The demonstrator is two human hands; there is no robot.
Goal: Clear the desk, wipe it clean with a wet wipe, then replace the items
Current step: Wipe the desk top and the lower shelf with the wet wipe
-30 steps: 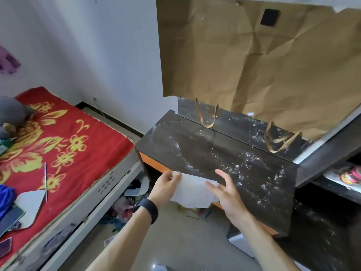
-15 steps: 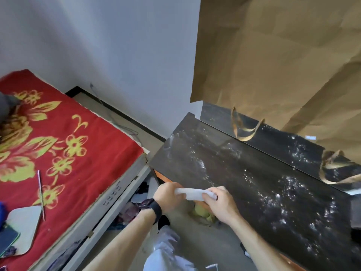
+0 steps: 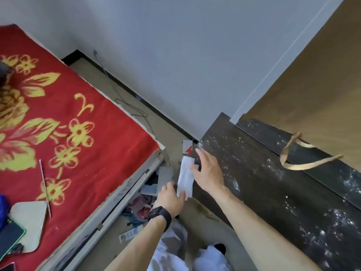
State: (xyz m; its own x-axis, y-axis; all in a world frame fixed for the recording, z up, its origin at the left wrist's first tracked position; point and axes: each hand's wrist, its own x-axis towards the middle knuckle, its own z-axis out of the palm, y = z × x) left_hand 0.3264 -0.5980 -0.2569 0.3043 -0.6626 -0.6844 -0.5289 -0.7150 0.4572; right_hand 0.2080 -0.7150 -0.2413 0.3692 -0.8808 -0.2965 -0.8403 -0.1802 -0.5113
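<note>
Left hand (image 3: 170,197): your thumb and fingers are curled and pinch the low end of the wipe (image 3: 185,176). A black watch (image 3: 160,214) sits on this wrist.
Right hand (image 3: 210,173): your fingers are straight and spread apart, and they grip nothing. Your thumb lies against the right edge of the wipe, about halfway up. This hand is over the left end of the desk (image 3: 273,192).
Wipe: it is white and folded into a long thin strip. It stands up from your left hand, and its top end is just beside the fingers of your right hand. So it is between your two hands, above the left one and to the left of the right one. It is at the left edge of the desk. You cannot tell if it touches the desk.
Desk: it is dark, with white specks all over its top.
Strap (image 3: 293,161): this tan loop lies on the back part of the desk, well apart from both hands.
Brown paper (image 3: 312,85): a big sheet stands behind the desk.
Bed (image 3: 125,189): it is on your left, under a red blanket (image 3: 68,104) with yellow flowers. A thin stick (image 3: 45,184) and a phone (image 3: 10,238) lie on the blanket.
Floor (image 3: 197,214): clothes and bits of paper (image 3: 140,206) lie by the bed, and a cord (image 3: 125,102) runs near the wall.
Legs: you can see your white trousers (image 3: 170,251) and a black shoe (image 3: 219,248) at the bottom.
</note>
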